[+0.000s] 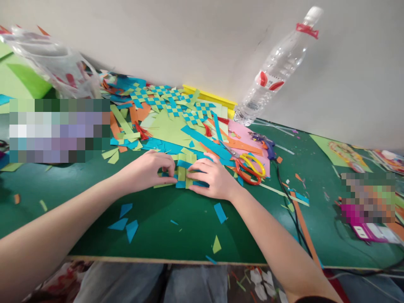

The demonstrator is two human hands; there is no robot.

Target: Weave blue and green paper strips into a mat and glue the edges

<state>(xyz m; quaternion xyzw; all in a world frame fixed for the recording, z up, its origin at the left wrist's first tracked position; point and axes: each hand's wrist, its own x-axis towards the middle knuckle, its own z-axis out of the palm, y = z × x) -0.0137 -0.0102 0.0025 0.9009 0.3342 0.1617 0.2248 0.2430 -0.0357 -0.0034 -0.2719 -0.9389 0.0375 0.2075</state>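
Weave on table, between both hands; looks part done, strips jutting loose. Left hand: fingers curled at its edge, pinch unclear. Right hand: fingers spread over it. Woven pieces behind seem finished.

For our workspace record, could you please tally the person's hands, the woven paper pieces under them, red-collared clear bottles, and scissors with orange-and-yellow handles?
Left hand and right hand: 2
Woven paper piece: 1
Clear bottle: 1
Scissors: 1
Total: 5
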